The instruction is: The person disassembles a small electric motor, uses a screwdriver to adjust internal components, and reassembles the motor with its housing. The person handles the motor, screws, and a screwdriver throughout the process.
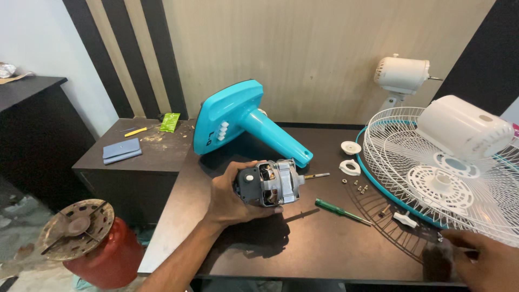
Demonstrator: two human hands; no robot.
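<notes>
My left hand grips a bare fan motor, grey at the back with metal core and a shaft pointing right, held just above the dark table. My right hand rests at the table's front right edge, next to the wire fan guard; its fingers are blurred and whether it holds something small is unclear. A green-handled screwdriver lies between the two hands.
A turquoise fan base with stem lies on its side behind the motor. A white motor cover sits on the guard; white nuts and small screws lie beside it. A second white fan motor stands behind. A red cylinder is on the floor at left.
</notes>
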